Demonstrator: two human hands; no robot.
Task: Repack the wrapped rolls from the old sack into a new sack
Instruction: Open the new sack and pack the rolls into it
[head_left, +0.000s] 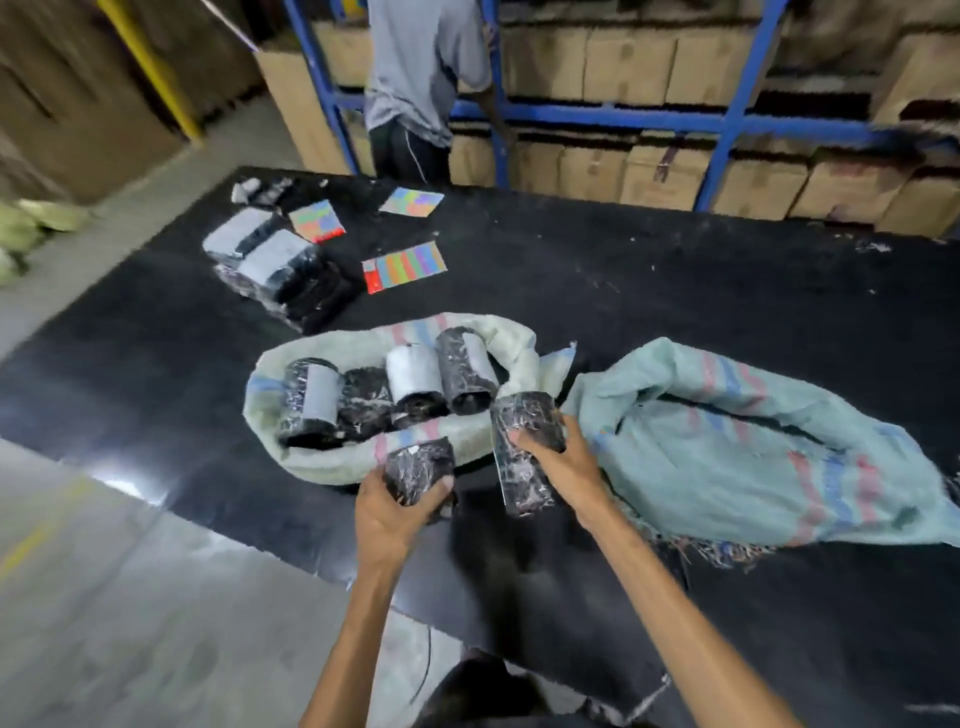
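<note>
- My left hand (397, 512) is wrapped around one short black roll in crinkled clear plastic (418, 470), fingers closed on its lower end, held just in front of the near rim of the pale sack.
- My right hand (558, 460) grasps two more black plastic-wrapped rolls (524, 447), fingers spread over the upper one and the other hanging beneath it, in the gap between the two sacks.
- The pale cream woven sack with faded red and blue stripes (332, 462) lies open on its side on the table, its mouth rolled down.
- Four wrapped rolls in the cream sack (387, 392) stand side by side; some show a grey label panel.
- To my right lies a light blue-green woven sack with red and blue stripes (753, 447), crumpled and loosely open, its near edge frayed.
- Both sacks rest on a black matte table top (623, 270).
- Farther back on the left sits a pile of flat black plastic-wrapped packs with grey labels (278, 265).
- Three multicoloured cards (405, 267) lie near that pile.
- Beyond the table, a person in a grey shirt (423, 67) stands at a blue metal rack of brown cardboard boxes (623, 117).
</note>
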